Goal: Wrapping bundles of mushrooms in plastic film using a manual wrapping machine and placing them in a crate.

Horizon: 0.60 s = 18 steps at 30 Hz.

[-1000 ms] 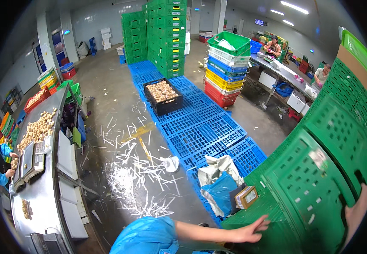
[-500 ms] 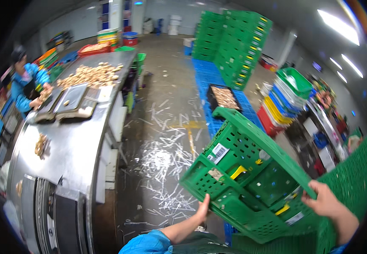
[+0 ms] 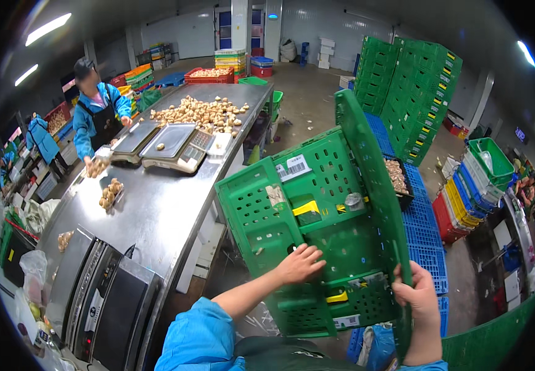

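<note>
Since half a second ago, the left hand has shifted from the edge of the green perforated plastic crate onto its face, where it lies open, fingers extended. The right hand has its grip closed on the rim of the crate's raised side wall. The crate is held tilted in front of the body, just beside the long stainless-steel worktop. On that worktop, nearest, sits a boxy black-and-silver machine; beyond it lie a small cluster of tan rounded mushrooms, a grey flat-topped scale and a loose mushroom heap. A co-worker in a blue jacket stands across the worktop. Farther off, tall green crate stacks rise beside blue plastic pallets.
</note>
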Available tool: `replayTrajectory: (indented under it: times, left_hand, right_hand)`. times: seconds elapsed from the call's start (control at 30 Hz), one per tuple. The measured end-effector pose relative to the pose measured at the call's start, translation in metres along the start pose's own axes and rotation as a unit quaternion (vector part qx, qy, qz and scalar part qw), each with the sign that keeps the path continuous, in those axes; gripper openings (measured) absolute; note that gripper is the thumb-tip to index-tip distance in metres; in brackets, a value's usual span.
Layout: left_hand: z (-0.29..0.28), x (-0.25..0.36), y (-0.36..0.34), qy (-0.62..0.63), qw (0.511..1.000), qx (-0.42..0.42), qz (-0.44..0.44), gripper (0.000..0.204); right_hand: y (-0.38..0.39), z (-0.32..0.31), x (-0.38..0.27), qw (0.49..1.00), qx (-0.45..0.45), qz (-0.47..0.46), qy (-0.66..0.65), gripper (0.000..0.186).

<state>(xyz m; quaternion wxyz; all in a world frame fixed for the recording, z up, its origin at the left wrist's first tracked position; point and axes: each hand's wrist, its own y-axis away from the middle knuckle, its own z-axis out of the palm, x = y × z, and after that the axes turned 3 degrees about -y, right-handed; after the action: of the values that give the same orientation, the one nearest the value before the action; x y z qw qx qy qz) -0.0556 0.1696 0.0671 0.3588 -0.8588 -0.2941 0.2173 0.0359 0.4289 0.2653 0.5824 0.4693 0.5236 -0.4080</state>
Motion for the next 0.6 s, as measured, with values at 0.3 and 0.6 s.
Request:
replayTrajectory:
  times: [0.3, 0.6]
  left_hand:
    - [-0.019, -0.061, 0.017, -0.029, 0.979, -0.197, -0.037, 0.021]
    - [0.064, -0.116, 0.107, 0.281, 0.661, -0.081, -0.691, 0.049]
  right_hand:
    - [-0.102, -0.009, 0.029, 0.996, -0.061, -0.048, -0.054, 0.029]
    - [-0.107, 0.048, 0.028, 0.980, -0.133, -0.104, 0.101, 0.043]
